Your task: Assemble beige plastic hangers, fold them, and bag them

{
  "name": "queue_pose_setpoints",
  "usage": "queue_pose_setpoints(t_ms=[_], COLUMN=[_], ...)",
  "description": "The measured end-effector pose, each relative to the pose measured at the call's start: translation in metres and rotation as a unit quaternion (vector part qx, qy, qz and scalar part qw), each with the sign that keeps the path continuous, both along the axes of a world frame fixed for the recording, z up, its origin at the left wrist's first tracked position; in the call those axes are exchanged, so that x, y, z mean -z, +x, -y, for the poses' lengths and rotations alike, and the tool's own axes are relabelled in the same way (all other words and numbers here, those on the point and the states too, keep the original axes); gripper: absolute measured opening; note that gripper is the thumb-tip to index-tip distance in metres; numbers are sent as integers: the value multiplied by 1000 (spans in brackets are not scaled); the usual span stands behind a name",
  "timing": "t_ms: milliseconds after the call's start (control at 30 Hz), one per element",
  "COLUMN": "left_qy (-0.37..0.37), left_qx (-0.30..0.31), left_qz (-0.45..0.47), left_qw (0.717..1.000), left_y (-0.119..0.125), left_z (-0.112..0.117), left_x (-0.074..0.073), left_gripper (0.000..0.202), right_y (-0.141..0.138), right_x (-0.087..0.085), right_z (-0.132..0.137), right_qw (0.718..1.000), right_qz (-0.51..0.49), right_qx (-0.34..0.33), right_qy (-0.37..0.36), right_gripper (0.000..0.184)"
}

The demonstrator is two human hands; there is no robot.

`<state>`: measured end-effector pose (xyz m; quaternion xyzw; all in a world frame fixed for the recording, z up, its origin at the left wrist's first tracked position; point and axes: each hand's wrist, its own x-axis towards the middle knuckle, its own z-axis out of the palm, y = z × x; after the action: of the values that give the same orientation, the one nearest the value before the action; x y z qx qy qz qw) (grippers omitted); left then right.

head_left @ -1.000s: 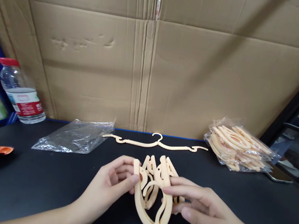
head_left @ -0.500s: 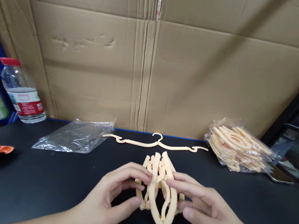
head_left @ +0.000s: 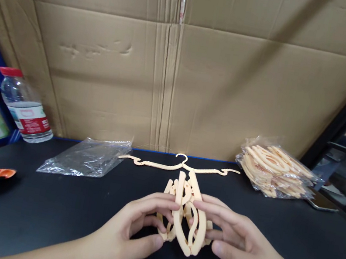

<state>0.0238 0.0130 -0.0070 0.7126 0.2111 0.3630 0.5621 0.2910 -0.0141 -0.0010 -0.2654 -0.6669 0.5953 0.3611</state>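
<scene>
Cream folded hangers [head_left: 201,231], bowed into leaf-like loops, sit bunched between the hands at the black table [head_left: 80,207]. Left hand [head_left: 125,227] and right hand [head_left: 245,239] spread loosely, fingertips against them.

Black tabletop [head_left: 80,207] gave a hand passage between the left hand [head_left: 127,232] and the transparent plastic bag [head_left: 85,157]. Straight ahead, the unfolded clothes hanger [head_left: 183,165] crossed the way before the cardboard [head_left: 248,93]; bagged hangers [head_left: 272,168] blocked the far right.
</scene>
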Motion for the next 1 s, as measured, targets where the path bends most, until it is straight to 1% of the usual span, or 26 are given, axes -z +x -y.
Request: queue_pose_setpoints(t_ms=[167, 467, 600, 667, 733, 800, 833, 933, 1000], left_qy=[-19, 5, 8, 16, 30, 37, 38, 34, 35], left_qx=[4, 1, -3, -1, 14, 34, 43, 55, 53], left_qz=[5, -27, -30, -25, -20, -20, -22, -33, -34], left_qw=[1000, 1000, 1000, 1000, 999, 999, 998, 997, 997], left_y=[0, -1, -4, -6, -7, -8, -8, -9, -10], left_z=[-2, 0, 3, 5, 7, 9, 9, 8, 7], left_x=[-1, -5, -1, 2, 4, 5, 4, 2, 2], left_gripper=[36, 37, 40, 44, 50, 55, 56, 56, 54], right_y=[0, 4, 8, 11, 12, 10, 9, 6, 7], right_x=[-2, -4, -2, -3, -7, -13, -15, -20, -20], right_z=[2, 8, 8, 6, 5, 4, 3, 2, -1], right_qw=[1000, 995, 990, 984, 978, 976, 978, 988, 992], right_qz=[-4, 91, 128, 157, 171, 162, 150, 103, 64], right_qx=[-14, -25, -6, 13, 33, 44, 47, 45, 65], right_qy=[17, 45, 63, 85, 115, 136, 135, 102, 82], right_gripper=[50, 50, 49, 48, 46, 44, 43, 42, 42])
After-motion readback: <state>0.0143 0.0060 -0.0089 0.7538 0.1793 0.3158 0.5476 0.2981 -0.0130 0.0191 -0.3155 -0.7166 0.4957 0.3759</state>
